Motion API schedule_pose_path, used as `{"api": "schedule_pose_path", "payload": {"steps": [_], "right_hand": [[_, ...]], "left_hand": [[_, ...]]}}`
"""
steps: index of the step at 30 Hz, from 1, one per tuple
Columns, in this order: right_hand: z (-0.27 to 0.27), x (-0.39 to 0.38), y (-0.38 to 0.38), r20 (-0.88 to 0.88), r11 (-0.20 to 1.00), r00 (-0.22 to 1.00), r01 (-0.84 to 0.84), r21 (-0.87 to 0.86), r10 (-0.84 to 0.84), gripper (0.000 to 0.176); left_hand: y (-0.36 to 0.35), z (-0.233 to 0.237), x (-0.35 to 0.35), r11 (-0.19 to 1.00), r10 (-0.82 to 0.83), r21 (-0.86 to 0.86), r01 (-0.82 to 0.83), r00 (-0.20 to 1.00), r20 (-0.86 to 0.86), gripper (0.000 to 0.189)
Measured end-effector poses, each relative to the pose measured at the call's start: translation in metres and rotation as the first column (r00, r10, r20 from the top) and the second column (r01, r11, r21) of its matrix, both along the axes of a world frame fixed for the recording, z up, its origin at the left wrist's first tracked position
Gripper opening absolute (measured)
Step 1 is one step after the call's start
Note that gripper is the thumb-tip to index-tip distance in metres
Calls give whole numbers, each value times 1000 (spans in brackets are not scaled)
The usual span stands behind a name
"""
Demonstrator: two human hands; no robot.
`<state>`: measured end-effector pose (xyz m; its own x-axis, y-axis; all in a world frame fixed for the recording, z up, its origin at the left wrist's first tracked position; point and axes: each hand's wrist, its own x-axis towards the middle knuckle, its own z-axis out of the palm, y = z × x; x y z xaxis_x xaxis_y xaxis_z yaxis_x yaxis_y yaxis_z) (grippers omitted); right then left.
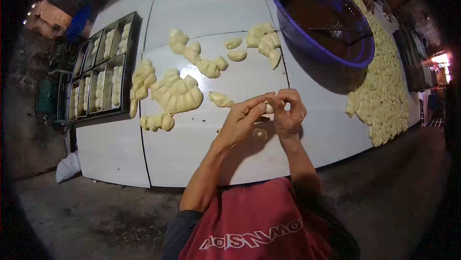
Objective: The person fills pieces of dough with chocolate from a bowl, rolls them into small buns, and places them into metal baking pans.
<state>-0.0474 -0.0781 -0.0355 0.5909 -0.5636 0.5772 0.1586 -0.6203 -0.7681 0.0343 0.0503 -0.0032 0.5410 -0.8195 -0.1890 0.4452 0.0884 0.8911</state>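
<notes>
Both my hands meet over the front middle of the white table (182, 159). Pinched between the fingers of my left hand (245, 118) and my right hand (290, 116) is a small pale piece of dough (269, 109), mostly covered by the fingers. Below them a little dough scrap (260, 134) lies on the table. Just left of my left hand rests a loose dough piece (221, 99). Farther left sits a big cluster of dough pieces (178, 93), with a smaller cluster (157, 122) in front of it.
A purple tub (307, 44) with brown liquid and a stick stands at the back right. Beyond it spreads a wide layer of dough pieces (384, 97). Black partitioned pans (103, 65) holding dough stand on the left. Another person's hand (369, 3) is at the far right.
</notes>
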Motion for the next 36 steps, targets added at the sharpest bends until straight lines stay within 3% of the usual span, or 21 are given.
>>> {"api": "schedule_pose_path", "payload": {"steps": [2,3,6,7,10,11,14,15,18,19,22,23,26,27,30,31,32,34,35,36], "right_hand": [[11,-3,0,-64,997,997,-40,60,44,20],[6,-1,-1,-93,1000,996,-11,8,12,22],[-2,-9,-5,-282,915,944,-45,400,169,20],[20,-12,0,-297,923,935,-70,379,193,17],[20,-22,9,-261,929,933,-153,338,249,15],[16,-29,7,-293,903,917,-136,409,270,15],[9,-34,-5,-246,752,892,-143,643,380,12],[8,-36,-7,-198,643,870,-163,748,451,12],[3,-36,-4,-103,464,860,-165,870,500,19],[9,-34,-3,-147,486,859,-130,865,491,28],[24,-35,11,-258,596,888,-22,803,380,32],[19,-40,16,-323,823,882,-117,556,343,28],[21,-47,20,-464,945,827,-240,221,318,25],[8,-50,14,-451,939,835,-204,277,315,20],[-9,-55,9,-345,773,869,-66,631,356,20],[-11,-57,5,-444,801,811,-48,597,380,21],[-8,-57,-2,-619,882,675,-105,459,402,24],[-4,-55,1,-722,954,626,-150,261,296,26],[0,-52,4,-689,964,682,-99,246,246,25],[3,-49,12,-651,970,733,-47,238,196,25]], "left_hand": [[4,-4,-2,996,-41,82,26,983,177,32],[2,-6,-3,984,28,160,-82,949,314,31],[2,-10,1,976,94,176,-129,976,194,28],[3,-13,1,970,120,191,-150,980,161,28],[11,-18,5,967,81,232,-102,992,98,28],[11,-21,3,967,58,242,-75,996,74,29],[9,-22,-7,988,85,135,-76,994,-67,28],[8,-16,-7,977,50,211,-41,998,-34,30],[10,-15,-4,985,29,174,7,978,-206,28],[7,-33,-5,986,100,149,-74,979,-177,25],[9,-32,-4,967,176,190,-170,984,-14,23],[11,-51,-6,981,170,114,-157,978,-121,24],[11,-48,-9,977,98,204,-57,976,-196,39],[9,-49,-14,969,173,199,-146,977,-125,51],[22,-15,-1,891,146,392,-229,962,231,52],[29,-11,5,849,143,447,-282,937,319,52],[36,-6,11,800,133,498,-336,907,399,53],[50,-13,23,686,99,485,-543,729,677,49],[53,-20,27,623,14,456,-635,592,806,48],[55,-26,31,623,-54,474,-623,570,820,48]]}}
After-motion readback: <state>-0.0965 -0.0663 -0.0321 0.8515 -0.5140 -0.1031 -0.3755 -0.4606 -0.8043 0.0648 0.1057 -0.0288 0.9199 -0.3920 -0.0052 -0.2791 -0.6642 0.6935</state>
